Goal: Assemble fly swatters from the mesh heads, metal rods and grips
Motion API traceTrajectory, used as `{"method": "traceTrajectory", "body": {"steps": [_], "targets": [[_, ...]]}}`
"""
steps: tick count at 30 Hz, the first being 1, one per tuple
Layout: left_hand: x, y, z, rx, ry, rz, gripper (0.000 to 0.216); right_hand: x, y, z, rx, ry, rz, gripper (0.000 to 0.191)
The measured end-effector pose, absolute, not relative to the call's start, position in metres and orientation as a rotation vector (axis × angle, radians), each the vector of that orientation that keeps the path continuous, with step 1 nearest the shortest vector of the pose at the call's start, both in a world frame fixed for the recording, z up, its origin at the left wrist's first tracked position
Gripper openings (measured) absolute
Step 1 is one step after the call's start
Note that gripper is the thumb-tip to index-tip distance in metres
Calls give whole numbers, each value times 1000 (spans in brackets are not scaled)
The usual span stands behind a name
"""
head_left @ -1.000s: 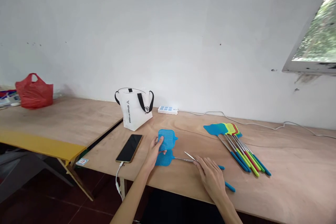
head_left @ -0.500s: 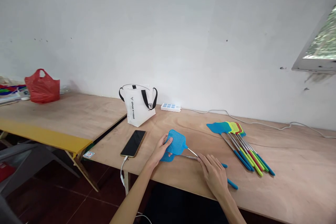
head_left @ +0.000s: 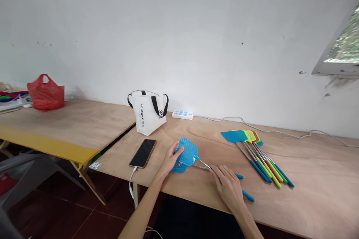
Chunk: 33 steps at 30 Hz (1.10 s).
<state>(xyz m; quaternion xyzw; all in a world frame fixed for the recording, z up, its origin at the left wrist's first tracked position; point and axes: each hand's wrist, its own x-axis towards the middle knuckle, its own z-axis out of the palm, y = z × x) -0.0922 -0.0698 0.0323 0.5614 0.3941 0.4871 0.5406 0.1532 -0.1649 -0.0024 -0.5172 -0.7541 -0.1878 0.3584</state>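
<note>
My left hand pinches the head of a blue fly swatter, with the thumb on top of the mesh. Its thin metal shaft runs to the right, where my right hand grips it under close-set fingers. Beneath lies a second blue fly swatter, partly covered by the first. Two blue handles stick out past my right hand; which belongs to which swatter is hidden. Off to the right, several fly swatters with blue, green, yellow and red heads lie fanned in a stack.
A black phone on a charging cable lies left of my hands. Behind it stand a white bag with black handles and a white power strip, whose cord follows the wall. A red plastic bag sits on the left table.
The held swatter's head has tilted slightly and shifted a little to the left. My right hand has moved marginally left along with it. Everything else stays in place.
</note>
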Motion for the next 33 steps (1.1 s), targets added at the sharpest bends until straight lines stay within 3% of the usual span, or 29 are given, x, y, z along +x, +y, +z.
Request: {"method": "traceTrajectory", "body": {"steps": [33], "targets": [[-93, -72, 33, 1318, 1037, 1154, 65, 152, -165, 2, -1279, -1960, -410, 28]]}}
